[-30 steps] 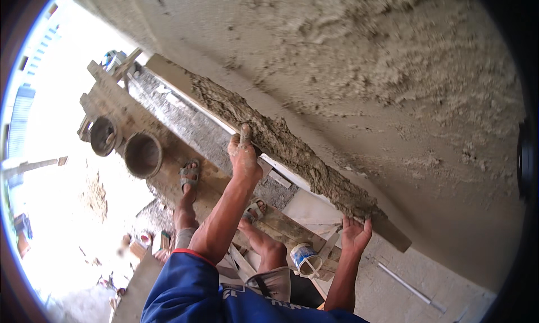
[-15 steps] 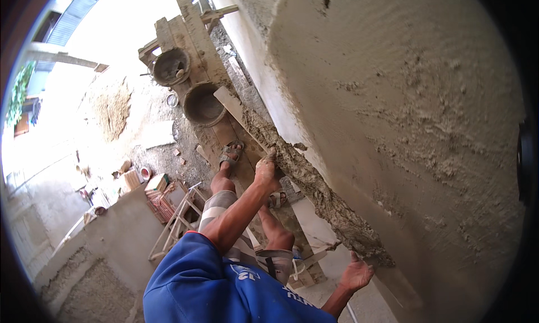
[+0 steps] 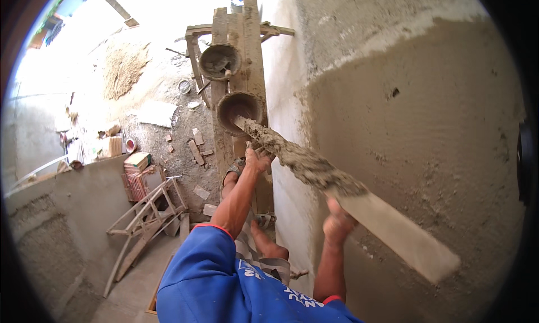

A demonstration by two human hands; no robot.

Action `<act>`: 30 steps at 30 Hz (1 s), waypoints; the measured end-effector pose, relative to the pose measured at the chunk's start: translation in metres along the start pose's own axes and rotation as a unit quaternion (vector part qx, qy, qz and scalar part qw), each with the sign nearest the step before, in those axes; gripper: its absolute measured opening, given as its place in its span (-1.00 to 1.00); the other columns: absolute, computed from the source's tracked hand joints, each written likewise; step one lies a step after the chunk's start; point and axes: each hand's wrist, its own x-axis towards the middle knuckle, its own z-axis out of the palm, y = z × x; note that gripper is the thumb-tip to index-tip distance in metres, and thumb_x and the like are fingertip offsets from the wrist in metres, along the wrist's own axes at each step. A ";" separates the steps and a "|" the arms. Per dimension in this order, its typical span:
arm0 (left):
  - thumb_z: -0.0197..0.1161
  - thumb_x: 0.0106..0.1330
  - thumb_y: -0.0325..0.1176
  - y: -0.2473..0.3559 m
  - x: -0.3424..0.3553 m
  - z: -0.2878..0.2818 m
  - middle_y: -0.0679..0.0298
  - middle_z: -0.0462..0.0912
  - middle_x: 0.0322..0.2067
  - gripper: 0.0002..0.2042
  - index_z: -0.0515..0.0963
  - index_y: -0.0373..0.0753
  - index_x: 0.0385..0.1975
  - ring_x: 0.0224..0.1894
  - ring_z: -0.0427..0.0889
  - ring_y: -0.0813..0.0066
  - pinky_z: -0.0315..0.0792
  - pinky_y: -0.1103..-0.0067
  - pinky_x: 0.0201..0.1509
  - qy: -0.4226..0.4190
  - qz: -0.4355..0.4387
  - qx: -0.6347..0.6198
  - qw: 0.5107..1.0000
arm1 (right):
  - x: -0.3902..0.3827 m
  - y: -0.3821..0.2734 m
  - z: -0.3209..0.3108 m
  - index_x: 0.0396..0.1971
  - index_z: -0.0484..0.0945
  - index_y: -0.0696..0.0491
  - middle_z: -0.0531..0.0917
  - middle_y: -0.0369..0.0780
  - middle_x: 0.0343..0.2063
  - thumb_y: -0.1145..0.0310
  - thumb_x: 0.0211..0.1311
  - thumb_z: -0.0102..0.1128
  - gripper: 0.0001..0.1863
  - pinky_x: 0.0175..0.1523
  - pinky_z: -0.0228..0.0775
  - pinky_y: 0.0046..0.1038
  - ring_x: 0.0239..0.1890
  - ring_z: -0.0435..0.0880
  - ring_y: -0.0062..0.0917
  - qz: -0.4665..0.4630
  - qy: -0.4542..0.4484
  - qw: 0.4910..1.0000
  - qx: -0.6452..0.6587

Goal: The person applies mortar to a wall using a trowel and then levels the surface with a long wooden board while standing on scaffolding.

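A long, straight wooden board (image 3: pixel 407 236) slants across in front of me, with thick wet mortar (image 3: pixel 311 167) heaped along its upper and middle part. My left hand (image 3: pixel 259 159) is closed round the board near its far end, the fingers partly under it. Farther down, my right hand (image 3: pixel 338 221) grips the board's near edge where the mortar stops. The board's far tip lies over the opening of a round, dark mortar tub (image 3: pixel 220 114). Past the bare end of the board rises a wall (image 3: pixel 426 121) with damp, freshly spread plaster.
My feet are on a plank scaffold (image 3: pixel 255 59). A second tub (image 3: pixel 203 63) with a tool in it stands farther along. Below on the left are a wooden trestle frame (image 3: pixel 149 208), stacked tiles (image 3: pixel 135 180), a low wall (image 3: pixel 84 202) and a sand heap (image 3: pixel 126 70).
The board has swung away from the wall's lower part, its far tip now over the nearer tub. Both hands moved with it, the right one upward. My view has turned.
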 end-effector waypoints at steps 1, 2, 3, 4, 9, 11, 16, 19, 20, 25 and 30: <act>-0.15 0.30 0.30 -0.003 0.001 0.004 -0.01 0.24 0.25 -0.24 0.18 -0.28 0.23 0.23 0.30 -0.03 0.22 -0.02 0.26 -0.004 0.001 -0.013 1.000 | 0.011 0.002 0.024 -0.04 0.48 0.19 0.56 -0.18 -0.06 0.49 -0.14 0.26 -0.48 0.20 0.25 -0.32 0.00 0.49 -0.38 -0.031 -0.009 0.995 -0.094; -0.16 0.26 0.35 -0.006 0.002 0.011 -0.01 0.22 0.26 -0.20 0.17 -0.28 0.24 0.25 0.26 -0.03 0.18 -0.01 0.28 -0.028 0.005 -0.074 0.997 | 0.019 0.001 0.040 -0.04 0.48 0.19 0.56 -0.18 -0.06 0.49 -0.14 0.26 -0.48 0.20 0.25 -0.32 0.00 0.49 -0.38 -0.040 -0.020 0.994 -0.097; -0.17 0.22 0.40 -0.010 0.003 0.019 -0.01 0.20 0.28 -0.15 0.17 -0.28 0.25 0.28 0.23 -0.03 0.14 -0.01 0.31 -0.052 0.009 -0.135 0.989 | 0.025 -0.001 0.053 -0.09 0.50 0.20 0.56 -0.18 -0.07 0.51 -0.15 0.26 -0.52 0.19 0.26 -0.32 -0.02 0.50 -0.38 -0.034 -0.030 0.997 -0.070; -0.17 0.15 0.47 0.013 0.015 0.009 -0.02 0.16 0.29 -0.07 0.14 -0.27 0.28 0.31 0.18 -0.04 0.08 -0.01 0.34 -0.039 0.029 -0.163 0.985 | 0.026 -0.006 0.074 -0.14 0.52 0.21 0.57 -0.18 -0.08 0.52 -0.15 0.26 -0.56 0.18 0.26 -0.33 -0.04 0.51 -0.39 -0.022 -0.059 0.998 -0.022; -0.14 0.12 0.49 0.025 0.018 0.009 -0.04 0.04 0.34 0.03 -0.13 -0.26 0.37 0.35 0.10 -0.06 0.02 0.03 0.38 -0.117 0.034 -0.179 0.976 | 0.025 -0.025 0.070 0.08 0.31 0.22 0.48 -0.15 -0.02 0.54 -0.18 0.21 -0.34 0.25 0.15 -0.30 0.08 0.41 -0.36 0.010 -0.113 0.993 -0.036; -0.09 0.13 0.46 0.016 0.021 0.014 -0.02 -0.08 0.37 0.07 -0.38 -0.22 0.37 0.38 0.02 -0.08 0.01 0.06 0.38 -0.048 0.031 -0.189 0.980 | 0.020 -0.037 0.060 0.13 0.23 0.22 0.46 -0.13 -0.01 0.50 -0.20 0.22 -0.26 0.27 0.14 -0.29 0.06 0.42 -0.34 -0.028 -0.052 0.998 0.013; 0.11 0.17 0.28 -0.013 0.020 0.024 0.03 0.23 0.26 -0.11 0.07 -0.31 0.30 0.25 0.27 0.00 0.20 0.10 0.28 -0.069 0.025 -0.049 0.996 | 0.009 -0.056 -0.021 0.18 0.22 0.17 0.44 -0.14 0.04 0.52 -0.18 0.21 -0.24 0.02 0.53 -0.21 0.07 0.49 -0.30 -0.031 -0.013 0.999 0.035; 0.12 0.24 0.13 -0.023 0.024 0.002 0.06 0.59 -0.13 -0.43 0.45 -0.30 -0.04 -0.04 0.52 0.02 0.32 0.12 0.20 -0.117 0.012 -0.044 0.992 | -0.013 -0.080 -0.059 0.20 0.22 0.08 0.43 -0.15 0.06 0.48 -0.19 0.18 -0.22 -0.10 0.63 -0.19 0.08 0.49 -0.29 -0.015 0.076 0.993 0.094; 0.26 0.15 0.10 -0.043 0.016 0.001 0.15 0.57 -0.08 -0.48 0.47 -0.15 -0.04 0.03 0.48 0.07 0.27 0.10 0.22 -0.072 0.008 -0.018 0.997 | -0.021 -0.082 -0.077 0.21 0.22 0.06 0.43 -0.16 0.07 0.46 -0.19 0.17 -0.22 -0.08 0.63 -0.18 0.08 0.49 -0.27 0.013 0.098 0.990 0.103; 0.30 0.16 -0.08 -0.099 -0.035 -0.023 0.11 0.54 -0.01 -0.50 0.43 -0.22 0.03 0.05 0.47 0.01 0.17 -0.08 0.24 -0.021 -0.095 0.148 0.984 | -0.117 -0.025 -0.204 0.25 0.21 0.02 0.34 -0.18 0.20 0.28 0.00 0.23 -0.26 0.07 0.49 -0.05 0.17 0.41 -0.27 0.074 0.181 0.956 0.217; 0.23 0.27 -0.10 -0.151 -0.052 -0.082 0.12 0.59 -0.10 -0.59 0.44 -0.24 -0.01 -0.07 0.56 0.10 0.40 0.11 0.10 0.014 -0.054 0.334 0.941 | -0.222 0.039 -0.268 0.26 0.21 0.03 0.31 -0.16 0.25 0.10 0.11 0.21 -0.28 0.23 0.27 0.01 0.24 0.33 -0.23 0.196 0.308 0.846 0.388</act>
